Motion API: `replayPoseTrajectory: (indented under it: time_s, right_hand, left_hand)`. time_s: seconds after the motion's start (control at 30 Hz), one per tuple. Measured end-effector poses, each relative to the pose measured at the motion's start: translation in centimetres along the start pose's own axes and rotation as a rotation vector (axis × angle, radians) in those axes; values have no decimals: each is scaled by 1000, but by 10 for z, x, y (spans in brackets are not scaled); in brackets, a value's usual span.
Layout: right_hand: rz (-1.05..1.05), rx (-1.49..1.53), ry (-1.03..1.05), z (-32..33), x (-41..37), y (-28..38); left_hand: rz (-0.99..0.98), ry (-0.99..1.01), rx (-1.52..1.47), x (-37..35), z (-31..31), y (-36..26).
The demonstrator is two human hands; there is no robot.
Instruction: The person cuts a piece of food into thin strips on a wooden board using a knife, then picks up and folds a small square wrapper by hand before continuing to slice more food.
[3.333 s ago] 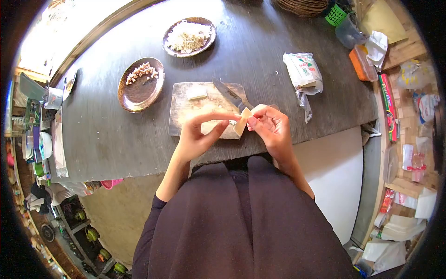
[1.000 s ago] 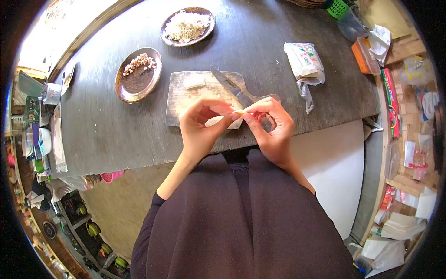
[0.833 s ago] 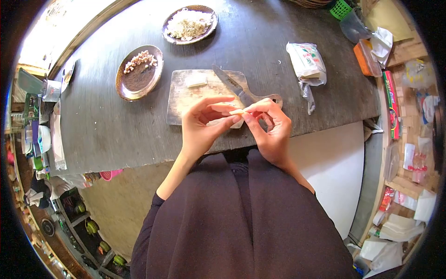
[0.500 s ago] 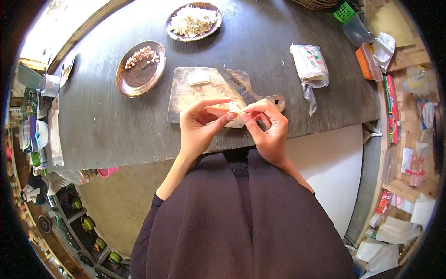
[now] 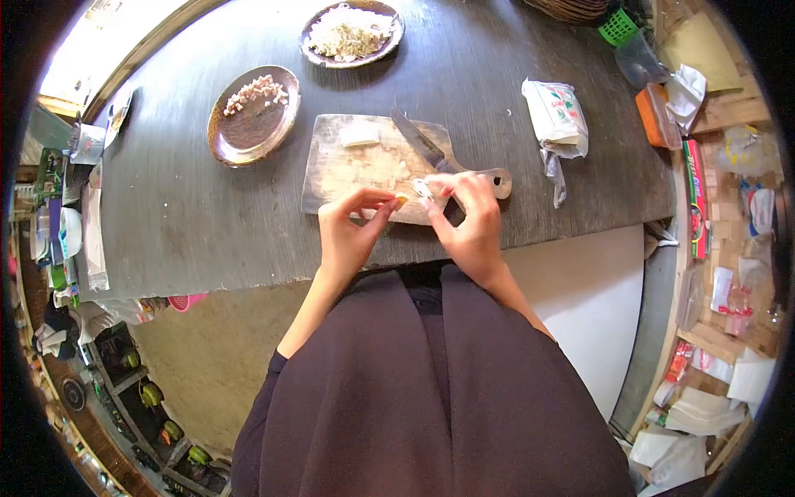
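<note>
Both of my hands are over the near edge of a wooden cutting board. My left hand pinches a small yellowish piece between thumb and fingertips; its kind is too small to make out. A short gap to the right, my right hand pinches a thin, crumpled white scrap. Across the board's right side lies a knife, its handle by my right fingers. Near the far left of the board sits a pale rectangular block.
A brown plate with chopped pinkish bits is at the left. Behind it stands another plate heaped with pale shreds. A white plastic packet lies to the right, and an orange container at the table's right edge.
My hands were together at the fingertips over the board and have now parted slightly. The white scrap is now apart from the yellowish piece, one in each hand.
</note>
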State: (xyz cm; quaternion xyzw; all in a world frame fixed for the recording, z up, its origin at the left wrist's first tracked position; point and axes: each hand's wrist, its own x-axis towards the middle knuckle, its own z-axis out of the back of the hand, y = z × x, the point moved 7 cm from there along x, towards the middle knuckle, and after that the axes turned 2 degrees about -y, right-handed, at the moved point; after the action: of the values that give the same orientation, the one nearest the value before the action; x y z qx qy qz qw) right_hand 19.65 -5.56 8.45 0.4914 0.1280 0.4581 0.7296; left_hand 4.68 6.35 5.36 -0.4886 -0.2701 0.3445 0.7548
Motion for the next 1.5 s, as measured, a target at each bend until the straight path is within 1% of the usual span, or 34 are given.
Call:
replayPoseTrajectory:
  time_s: [0.03, 0.07, 0.1, 0.13, 0.17, 0.2, 0.23, 0.27, 0.33, 0.4, 0.47, 0.53, 0.6, 0.63, 0.7, 0.73, 0.9, 0.97, 1.07, 1.13, 1.27, 1.33, 1.5]
  right_hand:
    - [80, -192, -94, 7, 3, 2]
    - [160, -384, -188, 12, 5, 5]
    - [162, -384, -187, 13, 6, -1]
    - [132, -485, -165, 13, 7, -11]
    - [102, -586, -144, 12, 7, -22]
    - [85, -608, -95, 10, 7, -30]
    - [85, -608, -94, 9, 7, -35]
    - [62, -583, -56, 7, 8, -40]
    - [40, -559, -16, 4, 7, -43]
    - [124, -589, -55, 4, 7, -35]
    - [97, -552, -77, 9, 4, -31]
    - [70, -512, -95, 16, 0, -23]
    - [-99, -236, -49, 25, -7, -25]
    - [-103, -237, -48, 29, -11, -25]
    - [-120, -95, 70, 28, -21, -25]
    - [-116, -78, 76, 27, -27, -25]
    - [-165, -51, 88, 27, -45, -35]
    - [-196, -36, 91, 27, -50, -41]
    - [-233, -39, 102, 26, -55, -44]
    - [-174, -58, 101, 24, -56, -41]
    - [-155, -57, 120, 21, -61, -40]
    - [-105, -53, 122, 18, -63, -37]
    - [-137, -15, 171, 11, -71, -43]
  left_hand:
    - [1, 0, -1, 2, -1, 6]
    - [-107, -52, 101, 5, 1, 6]
    - [-214, -105, 203, 5, 2, 3]
    - [-166, -127, 235, 4, 0, 9]
    - [-165, -128, 234, 4, -1, 11]
    - [-224, -145, 298, 5, -2, 8]
    - [-282, -162, 361, 5, -3, 7]
    - [-314, -165, 393, 6, -4, 8]
    - [-309, -193, 413, 5, -4, 12]
    - [-303, -220, 433, 3, -4, 14]
    - [-401, -278, 479, -1, -2, 8]
    - [-413, -263, 497, -4, -2, 7]
    - [-424, -242, 511, -8, -3, 8]
    - [-414, -244, 512, -9, -4, 10]
    - [-403, -242, 508, -9, -5, 13]
    - [-389, -260, 520, -9, -5, 14]
    - [-369, -258, 540, -7, -3, 8]
    - [-439, -296, 568, -7, -2, 2]
    - [-472, -249, 643, -8, -7, 6]
    - [-472, -253, 632, -9, -8, 10]
    - [-437, -254, 603, -11, -6, 12]
    - [-436, -261, 604, -10, -5, 8]
    - [-430, -243, 606, -10, -7, 10]
